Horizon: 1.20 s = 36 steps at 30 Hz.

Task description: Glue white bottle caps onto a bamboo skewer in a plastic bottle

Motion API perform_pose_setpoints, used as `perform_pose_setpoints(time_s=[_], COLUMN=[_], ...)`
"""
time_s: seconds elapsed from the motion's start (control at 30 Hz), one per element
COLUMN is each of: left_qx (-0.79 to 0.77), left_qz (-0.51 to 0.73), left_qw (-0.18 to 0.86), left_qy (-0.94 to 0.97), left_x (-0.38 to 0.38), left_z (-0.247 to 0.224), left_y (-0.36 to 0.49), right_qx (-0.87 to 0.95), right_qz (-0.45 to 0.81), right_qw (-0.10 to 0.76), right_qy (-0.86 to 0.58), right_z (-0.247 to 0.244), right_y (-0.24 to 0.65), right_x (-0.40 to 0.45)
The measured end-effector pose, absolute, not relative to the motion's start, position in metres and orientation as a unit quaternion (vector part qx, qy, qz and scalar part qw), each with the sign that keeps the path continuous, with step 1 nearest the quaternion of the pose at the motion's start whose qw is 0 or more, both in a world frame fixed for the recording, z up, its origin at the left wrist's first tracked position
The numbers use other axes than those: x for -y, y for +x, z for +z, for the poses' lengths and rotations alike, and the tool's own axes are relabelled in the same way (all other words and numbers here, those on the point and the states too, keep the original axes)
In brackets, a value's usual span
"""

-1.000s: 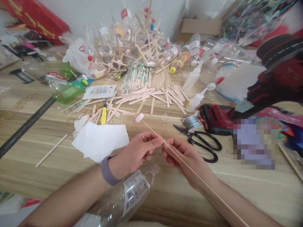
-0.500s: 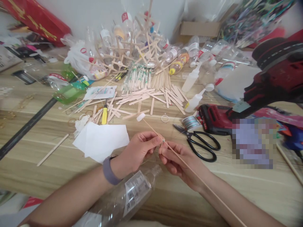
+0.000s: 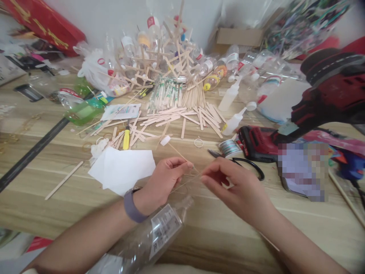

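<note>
Head view | from above table [image 3: 216,232] | faces forward, down | table close, wall [image 3: 203,19] farther

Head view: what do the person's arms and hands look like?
The left hand is ungloved, with a wide greyish-purple band around its wrist; whether it carries a watch face is unclear. The right hand is ungloved, its wrist without a band. Both forearms look bare.
</note>
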State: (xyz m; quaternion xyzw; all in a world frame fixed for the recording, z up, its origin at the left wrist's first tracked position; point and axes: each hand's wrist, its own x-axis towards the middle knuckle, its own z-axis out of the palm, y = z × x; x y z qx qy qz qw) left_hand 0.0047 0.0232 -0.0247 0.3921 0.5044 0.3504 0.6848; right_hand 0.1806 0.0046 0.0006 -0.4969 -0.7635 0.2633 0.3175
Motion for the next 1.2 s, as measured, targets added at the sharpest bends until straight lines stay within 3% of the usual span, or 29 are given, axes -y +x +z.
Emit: perform_pose_setpoints(time_s=[0.23,0.47,0.67,0.93,1.2], left_qx=[-0.485,-0.49,-0.496,-0.497,-0.51], left_qz=[0.349,0.347,0.346,0.34,0.349], left_qw=[0.688,0.686,0.687,0.689,0.68], left_qy=[0.412,0.41,0.403,0.403,0.395], left_x=[-0.02,-0.02,-0.02,-0.02,-0.022], left_z=[-0.024,-0.026,-0.024,-0.025,-0.024], left_y=[0.006,0.005,0.005,0.003,0.003], right_qx=[0.871,0.865,0.86,0.743,0.791], right_qz=[-0.095,-0.186,-0.118,0.253,0.144], right_qw=[0.239,0.234,0.277,0.347,0.357], right_qy=[-0.418,-0.402,-0.412,-0.513,-0.476], right_z=[-0.008,-0.015,-0.021,-0.02,-0.014], right_y=[0.165,0.158,0.158,0.165,0.167], right_x=[-0.001,-0.003,-0.007,-0.014,-0.009])
